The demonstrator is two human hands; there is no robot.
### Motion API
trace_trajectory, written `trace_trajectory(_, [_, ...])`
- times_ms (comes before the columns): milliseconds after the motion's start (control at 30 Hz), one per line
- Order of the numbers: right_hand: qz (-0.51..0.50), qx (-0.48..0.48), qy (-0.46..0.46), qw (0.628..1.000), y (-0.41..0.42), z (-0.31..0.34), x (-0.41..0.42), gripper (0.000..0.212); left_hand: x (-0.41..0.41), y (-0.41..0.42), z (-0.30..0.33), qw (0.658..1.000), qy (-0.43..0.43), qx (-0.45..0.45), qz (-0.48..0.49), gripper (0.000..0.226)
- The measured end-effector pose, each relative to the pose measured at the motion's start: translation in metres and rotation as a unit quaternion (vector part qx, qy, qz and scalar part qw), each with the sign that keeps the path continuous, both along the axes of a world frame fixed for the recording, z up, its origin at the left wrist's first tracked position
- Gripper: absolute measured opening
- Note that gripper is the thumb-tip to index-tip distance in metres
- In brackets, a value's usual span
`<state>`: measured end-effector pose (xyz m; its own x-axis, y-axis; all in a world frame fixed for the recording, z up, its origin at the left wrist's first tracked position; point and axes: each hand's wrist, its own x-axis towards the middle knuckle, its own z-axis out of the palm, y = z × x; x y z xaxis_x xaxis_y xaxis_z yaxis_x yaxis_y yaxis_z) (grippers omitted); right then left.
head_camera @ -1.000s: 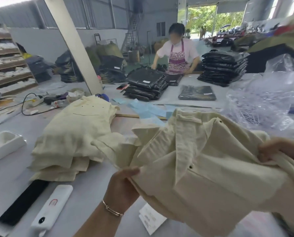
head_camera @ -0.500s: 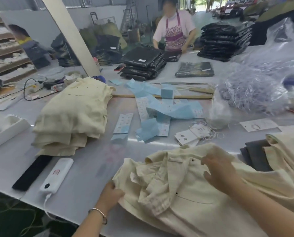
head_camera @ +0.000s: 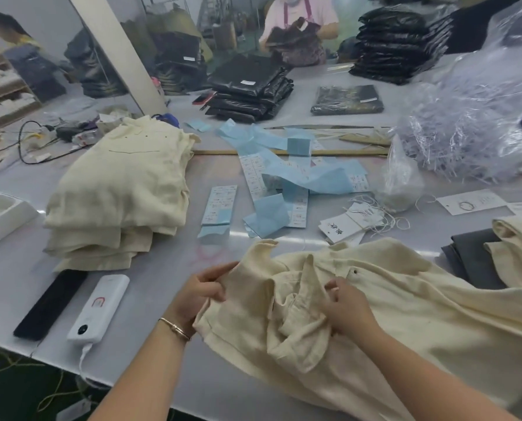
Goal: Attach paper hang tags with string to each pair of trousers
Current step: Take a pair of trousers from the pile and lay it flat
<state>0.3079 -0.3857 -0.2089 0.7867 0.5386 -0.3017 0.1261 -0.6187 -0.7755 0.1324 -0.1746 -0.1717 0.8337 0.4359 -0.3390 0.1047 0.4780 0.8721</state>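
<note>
Nearest, a rumpled pair of cream cotton trousers [head_camera: 390, 323] lies on the pale grey desk [head_camera: 150, 275], its waistband end overhanging the near edge. The left hand [head_camera: 199, 294], its grip closed, pinches the waistband's left corner; the right hand [head_camera: 346, 308] has its fingers curled into the bunched fabric at the fly. Left of the hands, close to the near edge, a white power bank [head_camera: 97, 308] and a flat black bar [head_camera: 50, 303] lie side by side, bare desk between them and the trousers. Just beyond the waistband sits a small pile of white paper hang tags with white string [head_camera: 345, 224]. Farther left stands a folded stack of cream trousers [head_camera: 117, 189], and between it and the tags lie loose pale blue sticker sheets [head_camera: 284, 177]. At far right, a heap of clear plastic bags [head_camera: 472, 129]. Across the far edge, stacks of black bagged garments [head_camera: 250, 86].
</note>
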Motion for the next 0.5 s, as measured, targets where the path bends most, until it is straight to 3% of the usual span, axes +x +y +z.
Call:
trace_trajectory(33, [-0.044,0.062,0.034,0.997,-0.003,0.005,0.005,0.011,-0.004,0.004,-0.005,0.999,0.032,0.027,0.014,0.069])
trace_trajectory(100, [-0.117,0.125,0.075,0.982,-0.013,0.005,0.014,0.038,-0.008,0.012,-0.02,0.979,0.156,0.116,0.057,0.056])
trace_trajectory(133, [-0.12,0.112,0.072,0.984,-0.015,0.003,0.014,0.04,-0.01,0.014,-0.03,0.955,0.229,0.171,0.081,0.051])
trace_trajectory(200, [-0.042,0.003,-0.004,0.999,-0.014,-0.006,0.01,0.023,-0.01,0.011,-0.046,0.879,0.332,0.318,0.126,0.049])
trace_trajectory(233, [0.0,-0.062,-0.047,0.997,-0.012,-0.009,0.005,0.008,-0.008,0.007,-0.05,0.841,0.33,0.405,0.137,0.05])
trace_trajectory(300, [0.03,-0.129,-0.101,0.986,-0.009,-0.018,-0.002,0.016,-0.001,-0.004,-0.053,0.816,0.243,0.516,0.095,0.048])
trace_trajectory(400, [-0.016,-0.101,-0.122,0.987,-0.008,-0.022,-0.008,0.027,0.012,-0.022,-0.055,0.836,0.167,0.515,-0.09,0.047])
trace_trajectory(500, [0.021,-0.036,-0.322,0.946,-0.009,-0.019,-0.021,0.04,0.017,-0.032,-0.061,0.847,0.155,0.499,-0.102,0.035])
